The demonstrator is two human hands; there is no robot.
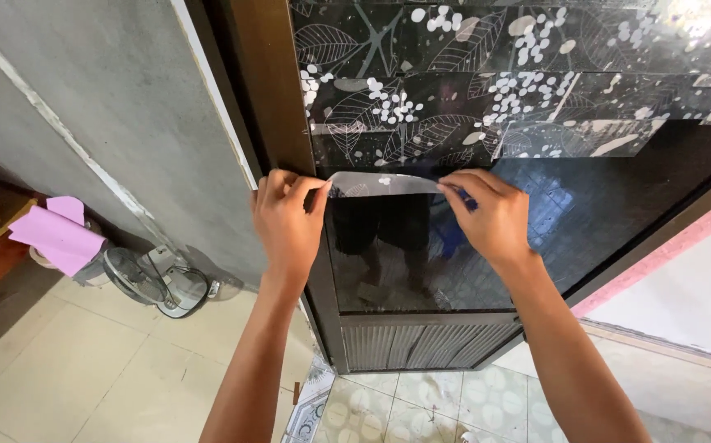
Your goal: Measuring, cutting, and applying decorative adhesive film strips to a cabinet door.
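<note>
My left hand (288,223) pinching the left corner of a leaf-patterned translucent film strip (384,184), my right hand (491,215) pinching its right end, strip against the dark glass door panel (454,254), brown frame (277,90) alongside.

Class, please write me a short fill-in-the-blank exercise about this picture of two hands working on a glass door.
1. Both hands, the left hand and the right hand, pinch the lower edge of a patterned ____.
2. The film is printed with white ____ and dots.
3. A small ____ lies on the tiled floor by the wall.
4. The sheets of paper at left are ____.

Missing words: film; leaves; fan; pink
</note>
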